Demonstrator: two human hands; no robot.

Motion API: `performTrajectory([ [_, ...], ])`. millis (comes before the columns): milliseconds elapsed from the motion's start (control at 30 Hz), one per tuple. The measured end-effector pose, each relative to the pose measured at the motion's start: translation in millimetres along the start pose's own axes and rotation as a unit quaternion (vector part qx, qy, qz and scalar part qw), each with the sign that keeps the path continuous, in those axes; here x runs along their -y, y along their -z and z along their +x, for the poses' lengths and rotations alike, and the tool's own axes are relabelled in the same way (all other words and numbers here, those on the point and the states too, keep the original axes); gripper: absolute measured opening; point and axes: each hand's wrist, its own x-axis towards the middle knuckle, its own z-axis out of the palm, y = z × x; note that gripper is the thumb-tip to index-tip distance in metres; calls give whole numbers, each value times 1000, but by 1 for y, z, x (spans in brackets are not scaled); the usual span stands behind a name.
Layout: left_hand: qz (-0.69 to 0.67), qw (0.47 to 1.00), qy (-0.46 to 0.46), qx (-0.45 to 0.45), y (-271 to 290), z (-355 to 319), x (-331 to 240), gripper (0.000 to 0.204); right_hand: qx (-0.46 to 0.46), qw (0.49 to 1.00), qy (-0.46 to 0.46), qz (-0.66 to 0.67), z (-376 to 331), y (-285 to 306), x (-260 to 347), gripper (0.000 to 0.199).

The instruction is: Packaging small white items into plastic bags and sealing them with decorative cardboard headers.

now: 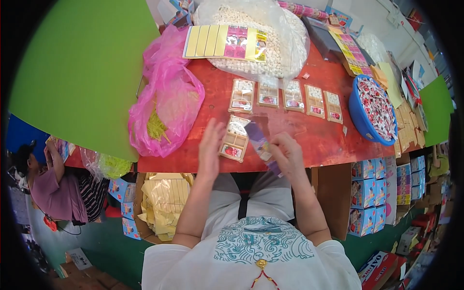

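My right hand [288,153] pinches a purple printed card strip [261,142], which slants over the table's front edge. Beside the strip lies a small compartment tray [235,140] with a clear cover, white pieces in its far part and a red-and-white packet at its near end. The strip's far end comes close to this tray's right side. My left hand [210,147] stands at the tray's left edge, fingers stretched and holding nothing; whether it touches the tray is hard to tell. Beyond, a row of several similar filled trays [294,95] lies on the red table [217,96].
A big clear bag of white pieces [285,43] sits at the back, printed sheets [208,42] on it. At left is a pink bag with yellow-green strands [157,128]; at right, a blue basin [355,108] of small packets. Another person [60,188] sits far left.
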Motion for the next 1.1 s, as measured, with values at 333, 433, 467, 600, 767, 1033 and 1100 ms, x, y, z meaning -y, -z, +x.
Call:
performTrajectory([
  [333, 604, 745, -271, 79, 16, -40, 25, 37, 96, 945, -186, 252, 21, -1, -25, 10],
  [433, 651, 708, -256, 101, 13, -42, 31, 36, 135, 951, -157, 228, 35, -15, -32, 10],
  [467, 664, 694, -259, 103, 13, -43, 31, 37, 139, 951, -157, 227, 39, -21, -35, 10],
  [600, 674, 681, -267, 102, 18, -42, 36, 37, 200, 945, -166, 196, 55, -45, -48, 10],
  [767, 655, 696, -281, 85, 20, -44, 36, 38, 256, 947, -151, 121, 67, -64, -42, 10],
  [1033, 584, 735, -340, 57, 29, -46, 35, 28, 289, 948, -120, 51, 75, -81, -55, 12],
  [1100, 582, 736, -342, 55, 29, -45, 35, 28, 295, 949, -107, 37, 77, -83, -58, 12],
])
